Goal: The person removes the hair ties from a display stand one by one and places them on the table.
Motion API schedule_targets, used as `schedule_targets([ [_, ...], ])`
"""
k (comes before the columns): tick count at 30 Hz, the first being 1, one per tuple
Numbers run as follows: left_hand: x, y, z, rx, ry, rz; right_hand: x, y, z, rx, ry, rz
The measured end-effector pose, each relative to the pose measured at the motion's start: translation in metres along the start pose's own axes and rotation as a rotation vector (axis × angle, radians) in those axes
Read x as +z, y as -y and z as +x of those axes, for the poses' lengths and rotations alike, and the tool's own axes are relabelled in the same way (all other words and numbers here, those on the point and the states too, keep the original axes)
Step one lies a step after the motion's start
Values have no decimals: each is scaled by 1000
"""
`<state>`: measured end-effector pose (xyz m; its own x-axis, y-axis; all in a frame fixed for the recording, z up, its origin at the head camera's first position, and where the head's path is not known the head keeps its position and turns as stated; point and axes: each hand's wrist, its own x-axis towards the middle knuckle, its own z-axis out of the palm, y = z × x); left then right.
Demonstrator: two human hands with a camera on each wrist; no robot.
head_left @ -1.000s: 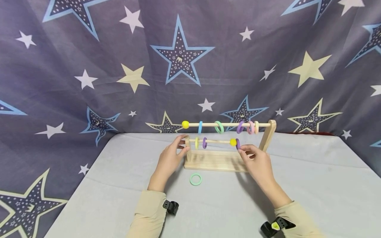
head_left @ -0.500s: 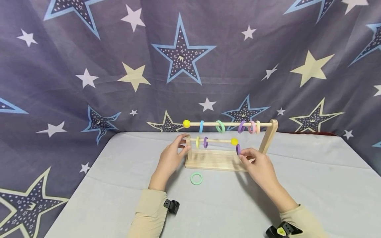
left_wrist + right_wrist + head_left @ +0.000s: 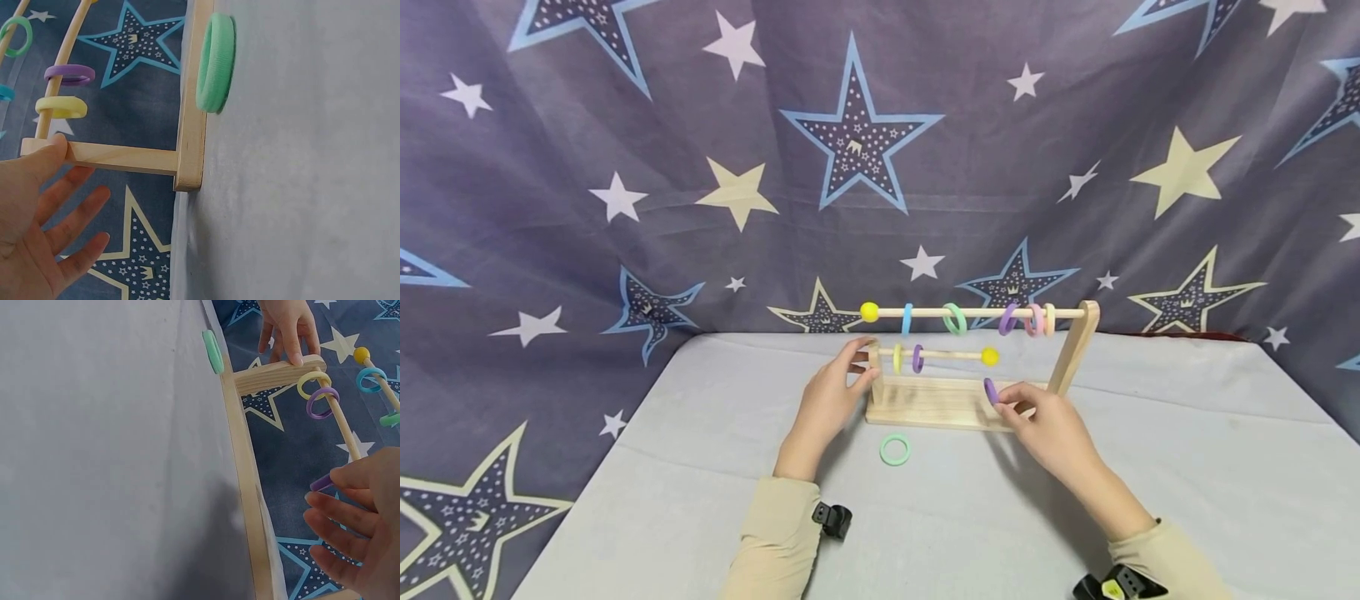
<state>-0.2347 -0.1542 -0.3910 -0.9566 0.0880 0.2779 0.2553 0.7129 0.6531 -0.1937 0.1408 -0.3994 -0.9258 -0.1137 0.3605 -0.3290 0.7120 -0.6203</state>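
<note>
Purple ring [image 3: 992,392] pinched in the right hand [image 3: 1054,427]; left hand [image 3: 829,396] grips the stand [image 3: 932,405] at nine o'clock; seven rings [image 3: 907,319] threaded, green ring [image 3: 215,62] loose at eight!

Purple ring [image 3: 991,391], tilted, off wooden rack [image 3: 932,403]

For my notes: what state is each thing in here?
Wooden stand: upright
Upper rod: carries five rings
Lower rod: carries two rings
Yellow end balls: fitted
Loose purple ring: off both rods
Loose green ring: lying on table
Left hand: holds short post
Right hand: pinches loose purple ring
</note>
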Motion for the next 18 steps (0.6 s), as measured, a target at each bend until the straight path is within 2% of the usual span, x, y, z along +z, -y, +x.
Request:
schedule_targets([
  [6, 0, 0, 0, -3, 0, 1, 4, 4, -2, 8, 69, 29],
  [12, 1, 0, 1, 3, 2, -6, 7, 6, -4, -9, 104, 8],
  [18, 1, 0, 0, 1, 0, -3, 12, 6, -2, -59, 132, 17],
])
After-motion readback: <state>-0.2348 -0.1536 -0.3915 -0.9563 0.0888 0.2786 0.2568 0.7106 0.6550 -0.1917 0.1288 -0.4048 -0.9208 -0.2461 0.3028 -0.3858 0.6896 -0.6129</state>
